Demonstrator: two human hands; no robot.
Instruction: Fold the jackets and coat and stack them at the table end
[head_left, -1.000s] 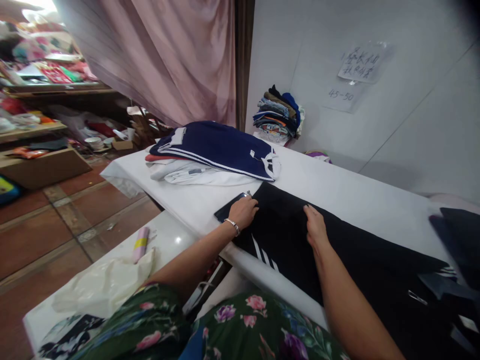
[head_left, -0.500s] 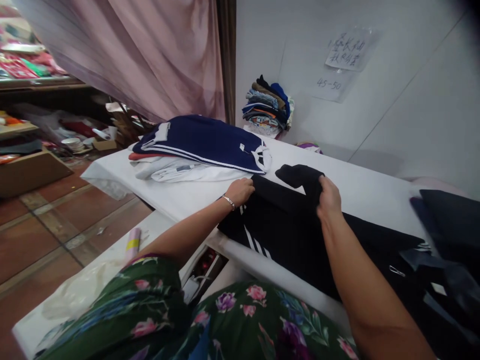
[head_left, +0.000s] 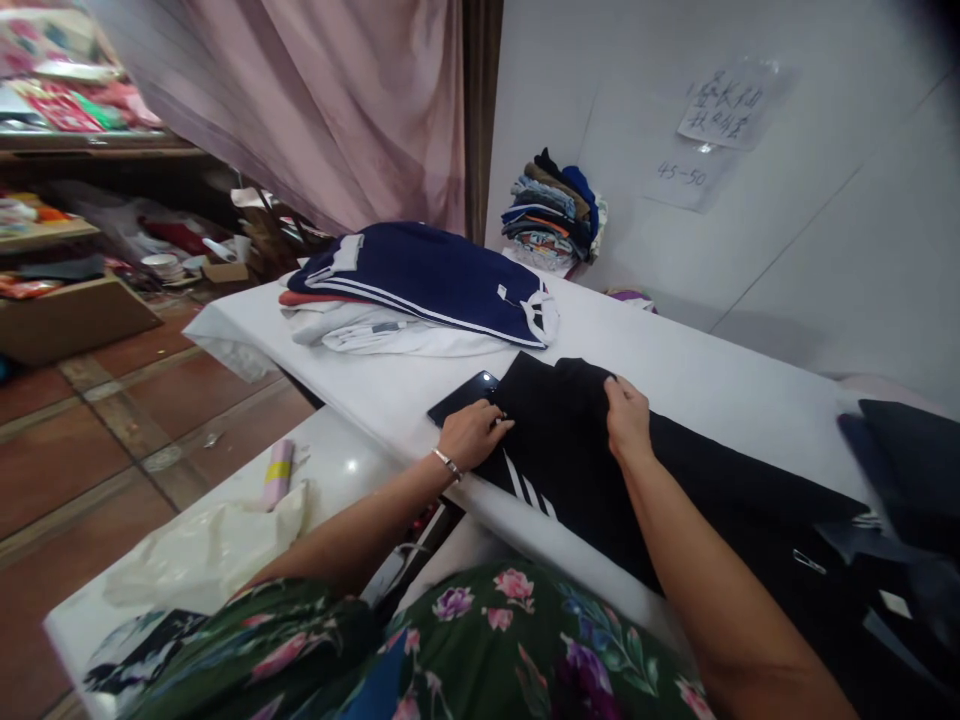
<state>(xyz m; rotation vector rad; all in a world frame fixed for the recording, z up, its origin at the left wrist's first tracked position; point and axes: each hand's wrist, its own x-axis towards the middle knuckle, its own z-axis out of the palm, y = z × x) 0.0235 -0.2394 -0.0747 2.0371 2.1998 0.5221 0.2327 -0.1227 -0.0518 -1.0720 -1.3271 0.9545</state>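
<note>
A black jacket (head_left: 570, 440) with white stripes is spread over the white table. My right hand (head_left: 628, 415) pinches a fold of its cloth near the far edge, fingers closed. At the jacket's left end is my left hand (head_left: 474, 435), wearing a silver bracelet, with its fingers curled at the cloth's edge and the thumb over the black fabric. Just beyond that hand, a dark phone (head_left: 459, 396) lies on the table, its right end against the jacket. A metal zipper pull (head_left: 810, 561) shows on the jacket's right part.
A pile topped by a navy garment with white stripes (head_left: 427, 275) lies on the white table (head_left: 720, 375). Folded clothes (head_left: 551, 210) are stacked by the wall. Dark garments (head_left: 907, 450) sit at the right. A plastic bag (head_left: 217, 550) and a pink roll (head_left: 278, 472) rest on a lower surface.
My left hand has moved down and left from the jacket's far edge. The phone has come into view there. The raised black part near my right hand has been laid flatter.
</note>
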